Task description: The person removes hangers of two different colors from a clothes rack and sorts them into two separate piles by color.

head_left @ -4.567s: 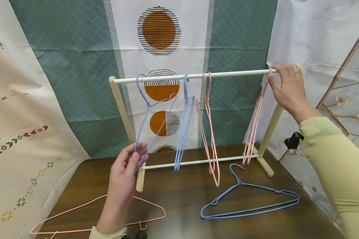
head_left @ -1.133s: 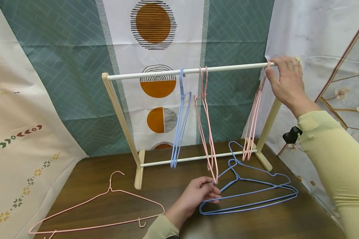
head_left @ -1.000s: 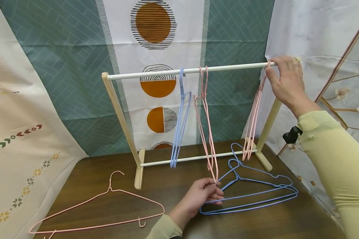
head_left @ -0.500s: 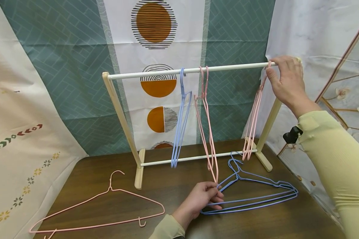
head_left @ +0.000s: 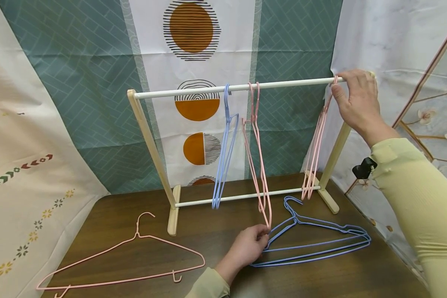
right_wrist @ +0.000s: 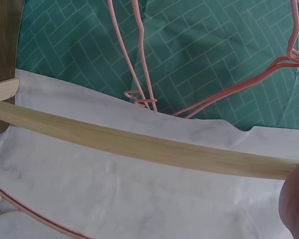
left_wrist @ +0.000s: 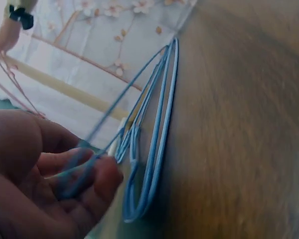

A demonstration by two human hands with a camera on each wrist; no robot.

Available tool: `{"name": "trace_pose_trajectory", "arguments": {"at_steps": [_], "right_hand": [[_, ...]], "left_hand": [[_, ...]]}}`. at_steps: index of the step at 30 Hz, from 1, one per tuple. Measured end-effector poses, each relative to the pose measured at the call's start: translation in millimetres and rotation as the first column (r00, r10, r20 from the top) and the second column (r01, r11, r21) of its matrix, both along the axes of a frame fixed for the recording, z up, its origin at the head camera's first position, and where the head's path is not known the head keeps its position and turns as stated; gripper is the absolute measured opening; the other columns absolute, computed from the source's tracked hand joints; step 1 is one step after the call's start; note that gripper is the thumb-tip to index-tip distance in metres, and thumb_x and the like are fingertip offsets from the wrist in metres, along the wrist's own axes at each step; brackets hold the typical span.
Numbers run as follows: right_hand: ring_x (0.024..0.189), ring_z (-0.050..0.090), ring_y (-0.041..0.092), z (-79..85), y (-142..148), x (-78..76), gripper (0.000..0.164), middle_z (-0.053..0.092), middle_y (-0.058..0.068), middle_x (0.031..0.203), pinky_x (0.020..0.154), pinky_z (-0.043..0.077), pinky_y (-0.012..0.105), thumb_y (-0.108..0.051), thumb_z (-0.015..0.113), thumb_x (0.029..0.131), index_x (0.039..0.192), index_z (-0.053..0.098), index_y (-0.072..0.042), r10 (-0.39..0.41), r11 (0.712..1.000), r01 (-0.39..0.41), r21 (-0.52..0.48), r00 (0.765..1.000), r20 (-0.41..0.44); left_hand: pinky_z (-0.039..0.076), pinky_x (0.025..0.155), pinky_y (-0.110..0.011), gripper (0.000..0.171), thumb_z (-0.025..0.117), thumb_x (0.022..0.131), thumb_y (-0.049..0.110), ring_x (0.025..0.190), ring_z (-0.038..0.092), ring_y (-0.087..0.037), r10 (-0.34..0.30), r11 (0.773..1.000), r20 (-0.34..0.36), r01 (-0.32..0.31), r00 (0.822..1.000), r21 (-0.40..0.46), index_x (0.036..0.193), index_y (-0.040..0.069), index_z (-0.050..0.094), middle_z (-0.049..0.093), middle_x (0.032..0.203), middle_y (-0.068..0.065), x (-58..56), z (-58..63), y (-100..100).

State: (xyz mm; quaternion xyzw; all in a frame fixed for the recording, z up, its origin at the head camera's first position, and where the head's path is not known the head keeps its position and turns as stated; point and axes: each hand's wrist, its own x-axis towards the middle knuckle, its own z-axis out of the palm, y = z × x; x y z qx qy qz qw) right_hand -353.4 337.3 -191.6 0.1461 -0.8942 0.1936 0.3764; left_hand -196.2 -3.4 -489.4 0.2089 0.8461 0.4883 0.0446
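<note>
My left hand point(head_left: 247, 246) is low at the table, front and centre, with its fingers round the left end of a blue wire hanger point(left_wrist: 107, 117). This hanger lies over other blue hangers point(head_left: 313, 256) on the table, its hook beside theirs and its near end raised in the left wrist view. Up at the right end of the white rail point(head_left: 294, 84), my right hand point(head_left: 361, 101) grips the top corner of the clothes rack, thumb in front. Pink hangers point(head_left: 314, 153) hang right beside that thumb.
Mid-rail hang blue hangers point(head_left: 225, 161) and pink hangers point(head_left: 258, 157), whose lower tip comes down close over my left hand. One pink hanger point(head_left: 128, 283) lies flat at the table's left. Printed cloths point(head_left: 97, 124) stand behind and at both sides.
The blue hanger that hung at the rail's left is off the rack and down on the table's blue hangers at the right, lowered by my left hand. My right hand stays on the rack.
</note>
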Motion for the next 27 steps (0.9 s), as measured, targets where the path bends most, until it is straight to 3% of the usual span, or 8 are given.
{"name": "trace_pose_trajectory", "arguments": {"at_steps": [3, 5, 7, 13, 19, 23, 27], "right_hand": [[0.159, 0.023, 0.043, 0.1, -0.6, 0.0, 0.058, 0.04, 0.024, 0.161, 0.134, 0.002, 0.051, -0.049, 0.039, 0.119, 0.158, 0.046, -0.006, -0.001, 1.0, 0.001, 0.0, 1.0, 0.004], [0.159, 0.023, 0.043, 0.2, -0.8, 0.0, 0.058, 0.04, 0.024, 0.161, 0.134, 0.002, 0.051, -0.049, 0.039, 0.119, 0.158, 0.046, -0.006, -0.002, 1.0, 0.002, -0.001, 1.0, 0.005], [0.16, 0.022, 0.043, 0.1, -0.9, 0.0, 0.058, 0.04, 0.024, 0.162, 0.134, 0.002, 0.051, -0.049, 0.039, 0.119, 0.158, 0.046, -0.006, -0.002, 1.0, 0.002, 0.0, 1.0, 0.007], [0.159, 0.023, 0.043, -0.8, -1.4, -0.5, 0.059, 0.04, 0.024, 0.161, 0.134, 0.003, 0.051, -0.051, 0.039, 0.119, 0.156, 0.046, -0.005, 0.008, 1.0, -0.008, 0.0, 1.0, 0.005], [0.158, 0.024, 0.044, -0.8, -0.8, -1.3, 0.06, 0.041, 0.024, 0.161, 0.134, 0.003, 0.051, -0.051, 0.039, 0.119, 0.156, 0.047, -0.005, 0.007, 1.0, -0.007, -0.004, 1.0, -0.002], [0.157, 0.025, 0.043, -0.6, 0.2, -1.4, 0.061, 0.041, 0.024, 0.161, 0.134, 0.0, 0.05, -0.053, 0.038, 0.119, 0.157, 0.046, -0.006, 0.005, 1.0, -0.005, -0.002, 1.0, -0.007], [0.158, 0.025, 0.043, -1.0, 0.7, -1.2, 0.062, 0.04, 0.025, 0.161, 0.134, 0.001, 0.051, -0.054, 0.037, 0.119, 0.157, 0.046, -0.006, 0.013, 1.0, -0.013, -0.003, 1.0, -0.01]], "left_hand": [[0.058, 0.084, -0.034, 0.021, 0.071, 0.104, 0.017, 0.096, 0.073, -0.012, 0.041, 0.976, -0.201, -0.082, 0.979, -0.204, 0.122, 0.015, 0.082, 0.08, 0.107, 0.004, -0.3, 4.8, -6.3], [0.059, 0.088, -0.038, 0.021, 0.07, 0.104, 0.017, 0.104, 0.074, -0.016, 0.051, 0.961, -0.256, -0.117, 0.965, -0.251, 0.121, 0.016, 0.082, 0.079, 0.11, 0.002, -0.1, 9.9, -11.8], [0.059, 0.087, -0.039, 0.02, 0.07, 0.104, 0.015, 0.103, 0.074, -0.018, 0.059, 0.961, -0.264, -0.127, 0.963, -0.247, 0.119, 0.014, 0.082, 0.079, 0.109, 0.0, -1.0, 15.5, -18.2], [0.06, 0.092, -0.046, 0.022, 0.067, 0.107, 0.014, 0.107, 0.075, -0.024, 0.12, 0.98, -0.251, -0.155, 0.961, -0.125, 0.125, 0.009, 0.079, 0.079, 0.116, -0.006, -8.0, 35.2, -44.9], [0.059, 0.098, -0.053, 0.023, 0.064, 0.112, 0.016, 0.114, 0.075, -0.029, 0.236, 0.971, -0.267, -0.237, 0.934, 0.03, 0.129, 0.007, 0.077, 0.08, 0.123, -0.007, -13.8, 61.3, -77.5], [0.057, 0.096, -0.051, 0.025, 0.064, 0.113, 0.018, 0.113, 0.072, -0.026, 0.309, 0.948, -0.157, -0.291, 0.938, 0.128, 0.134, 0.012, 0.076, 0.079, 0.127, -0.005, -12.1, 82.7, -94.9], [0.055, 0.101, -0.05, 0.03, 0.062, 0.115, 0.017, 0.113, 0.069, -0.026, 0.319, 0.925, -0.078, -0.292, 0.945, 0.244, 0.143, 0.01, 0.07, 0.076, 0.129, -0.009, -9.0, 102.1, -107.7]]}}
